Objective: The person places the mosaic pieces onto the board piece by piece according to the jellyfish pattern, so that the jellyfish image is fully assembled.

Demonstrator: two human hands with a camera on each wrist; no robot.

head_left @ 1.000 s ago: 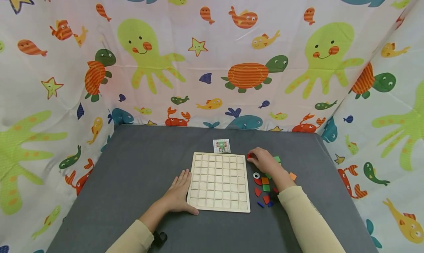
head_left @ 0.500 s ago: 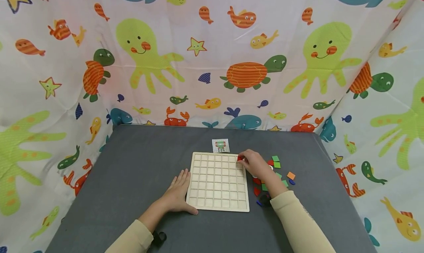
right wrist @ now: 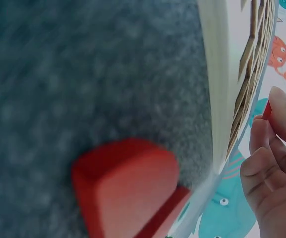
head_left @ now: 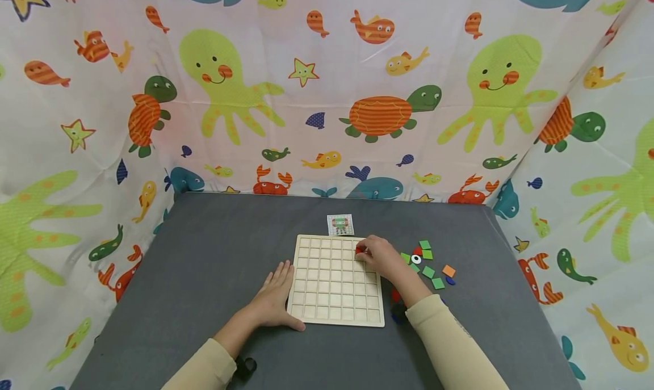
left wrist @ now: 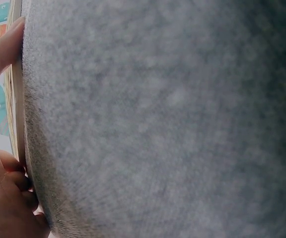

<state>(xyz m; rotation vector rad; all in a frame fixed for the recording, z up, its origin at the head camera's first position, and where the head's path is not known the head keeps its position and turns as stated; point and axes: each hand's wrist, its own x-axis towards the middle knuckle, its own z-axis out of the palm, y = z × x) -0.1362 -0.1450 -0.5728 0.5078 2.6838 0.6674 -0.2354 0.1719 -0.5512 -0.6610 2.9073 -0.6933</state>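
A light wooden grid board (head_left: 334, 282) with rows of square recesses lies on the grey table. My left hand (head_left: 273, 299) rests at its left edge, fingers straight and spread, thumb by the lower left corner. Over the board's upper right part, my right hand (head_left: 383, 258) pinches a small red piece (head_left: 359, 250) between thumb and fingertips. In the right wrist view the same red piece (right wrist: 267, 111) shows only as a sliver, so its shape is hidden. A printed card (head_left: 340, 225) with a small grid picture lies just behind the board.
Right of the board lie loose pieces: green squares (head_left: 428, 272), an orange square (head_left: 448, 271), a white ring with a dark centre (head_left: 416, 259) and red pieces (right wrist: 133, 188). My right forearm covers some. A sea-animal curtain (head_left: 306, 106) stands behind the table.
My right hand has moved left from the loose pieces to above the board's upper right, carrying the red piece. The left hand has stayed at the board's edge.
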